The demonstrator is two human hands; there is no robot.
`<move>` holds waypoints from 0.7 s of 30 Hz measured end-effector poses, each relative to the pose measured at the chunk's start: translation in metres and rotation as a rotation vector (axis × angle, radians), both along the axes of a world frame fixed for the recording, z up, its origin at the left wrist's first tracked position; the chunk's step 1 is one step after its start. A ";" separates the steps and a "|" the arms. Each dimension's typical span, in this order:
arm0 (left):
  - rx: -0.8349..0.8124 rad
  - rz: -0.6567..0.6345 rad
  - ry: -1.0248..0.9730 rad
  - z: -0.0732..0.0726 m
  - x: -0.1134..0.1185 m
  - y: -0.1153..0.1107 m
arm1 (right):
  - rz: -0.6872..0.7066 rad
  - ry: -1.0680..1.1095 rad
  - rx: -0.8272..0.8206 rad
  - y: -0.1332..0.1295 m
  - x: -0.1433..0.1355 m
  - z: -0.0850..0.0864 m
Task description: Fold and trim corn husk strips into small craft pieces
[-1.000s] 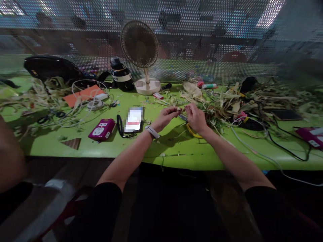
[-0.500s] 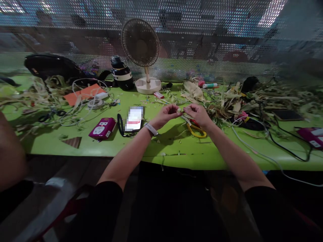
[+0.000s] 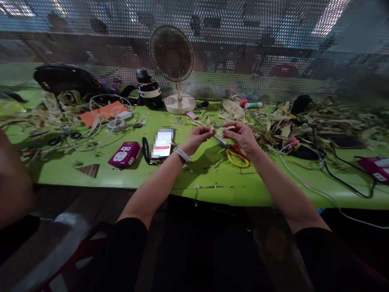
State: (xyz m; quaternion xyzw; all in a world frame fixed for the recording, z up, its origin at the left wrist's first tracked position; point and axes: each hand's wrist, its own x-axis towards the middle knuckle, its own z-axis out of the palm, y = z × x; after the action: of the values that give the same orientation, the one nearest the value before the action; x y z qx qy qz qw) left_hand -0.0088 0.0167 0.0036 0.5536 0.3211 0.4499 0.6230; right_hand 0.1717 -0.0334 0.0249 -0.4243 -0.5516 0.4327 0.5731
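Observation:
Above the green table, my left hand (image 3: 199, 138) pinches one end of a pale corn husk strip (image 3: 219, 131), where a small knotted or bunched piece shows at the fingertips. My right hand (image 3: 241, 138) is close beside it, thumb and fingers closed on the strip's other side; a pale end sticks out above those fingers. Under my right hand lies a pair of scissors (image 3: 237, 159) with yellow and red handles, blades pointing away to the left. Just behind my hands are broad dried husk pieces (image 3: 234, 110) and green scraps.
A phone (image 3: 163, 142) and purple box (image 3: 125, 154) lie left of my hands. A fan (image 3: 180, 104) and dark bottle (image 3: 148, 90) stand at the back. Husk heaps (image 3: 273, 121) and cables (image 3: 306, 183) spread rightward. Another person's arm (image 3: 13, 178) is at far left.
My hands have drawn slightly apart, and more of the pale husk strip shows between them. The right hand's fingers have lifted a little, uncovering the scissors' blades.

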 end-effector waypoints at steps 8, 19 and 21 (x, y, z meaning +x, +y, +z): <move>-0.007 -0.034 -0.004 0.001 0.003 -0.005 | -0.037 -0.020 0.069 0.000 -0.005 -0.007; -0.017 -0.020 -0.021 -0.002 0.005 -0.005 | -0.044 -0.094 -0.001 0.005 -0.003 -0.011; -0.019 -0.009 -0.023 -0.002 0.005 -0.004 | -0.035 -0.151 0.045 0.004 -0.004 -0.010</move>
State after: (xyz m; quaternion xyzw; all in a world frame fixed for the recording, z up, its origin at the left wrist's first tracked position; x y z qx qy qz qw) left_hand -0.0036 0.0123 0.0012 0.5438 0.3156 0.4501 0.6341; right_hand 0.1678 -0.0297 0.0144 -0.4522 -0.5956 0.3768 0.5467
